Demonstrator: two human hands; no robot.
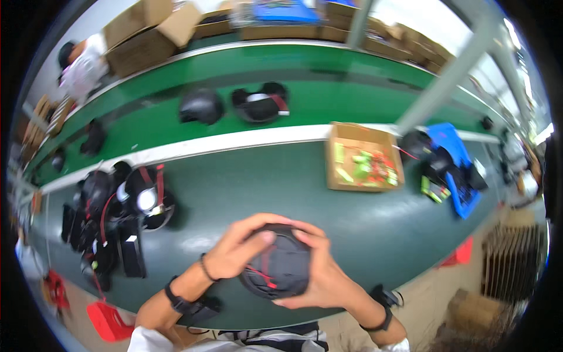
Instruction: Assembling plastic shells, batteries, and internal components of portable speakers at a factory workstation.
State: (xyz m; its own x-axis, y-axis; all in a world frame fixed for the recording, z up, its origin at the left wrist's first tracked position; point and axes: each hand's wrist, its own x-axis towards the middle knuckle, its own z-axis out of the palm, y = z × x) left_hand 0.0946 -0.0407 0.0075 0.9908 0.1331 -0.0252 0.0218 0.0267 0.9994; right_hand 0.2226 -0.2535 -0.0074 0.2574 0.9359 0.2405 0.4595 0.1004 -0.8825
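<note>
Between my two hands is a round black plastic housing (pixel 288 267) with a thin red wire along its left side. My left hand (pixel 239 247) is curled around its upper left, thumb pressed on the top. From the right, my right hand (pixel 325 277) wraps the housing, with the thumb at its upper edge and the fingers under it. The housing is just above the dark green worktable (pixel 258 176) near its front edge. Its underside is hidden, so I cannot tell whether it touches the table.
Several black housings with red wires (pixel 97 196) are piled at the left. A cardboard box (pixel 363 185) of small green and red parts stands at centre right, near a blue tray (pixel 466 202). Behind, a green conveyor belt (pixel 328 94) carries black housings (pixel 201 107). A grey post (pixel 446 76) rises at the right.
</note>
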